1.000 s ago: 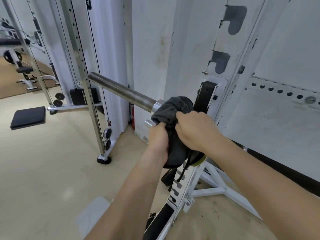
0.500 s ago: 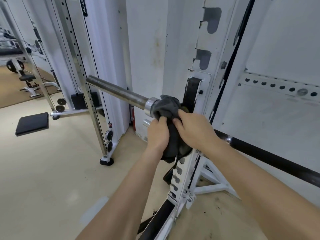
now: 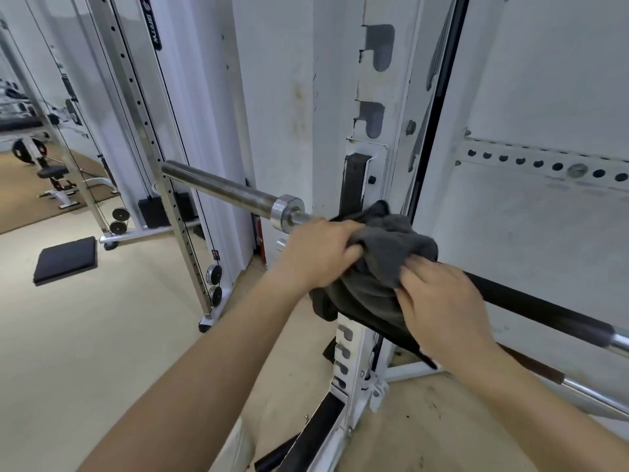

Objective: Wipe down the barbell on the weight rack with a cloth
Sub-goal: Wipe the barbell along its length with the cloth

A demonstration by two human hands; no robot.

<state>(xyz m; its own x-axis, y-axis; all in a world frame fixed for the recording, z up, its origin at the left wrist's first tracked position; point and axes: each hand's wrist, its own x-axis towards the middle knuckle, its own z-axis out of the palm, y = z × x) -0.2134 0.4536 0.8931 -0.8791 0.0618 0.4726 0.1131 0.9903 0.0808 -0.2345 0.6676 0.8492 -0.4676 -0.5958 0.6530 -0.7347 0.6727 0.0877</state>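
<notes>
The barbell's steel sleeve (image 3: 224, 190) sticks out to the left of the white weight rack upright (image 3: 367, 158), ending in a shiny collar (image 3: 286, 212). Its black shaft (image 3: 537, 308) runs off to the lower right. A dark grey cloth (image 3: 391, 247) is bunched over the bar right at the upright, just past the collar. My left hand (image 3: 320, 253) grips the cloth's left side. The cloth's lower right part is pinched by my right hand (image 3: 439, 304). The bar under the cloth is hidden.
A cable machine column (image 3: 153, 158) with pulleys stands on the left, and a black pad (image 3: 66, 260) lies on the beige floor. A second chrome bar (image 3: 592, 393) runs low at the right. A white wall and perforated rail (image 3: 544, 165) lie behind the rack.
Both hands and the cloth slid right along the bar, off the collar and onto the part at the rack upright. The collar and a short stretch of bare bar now show.
</notes>
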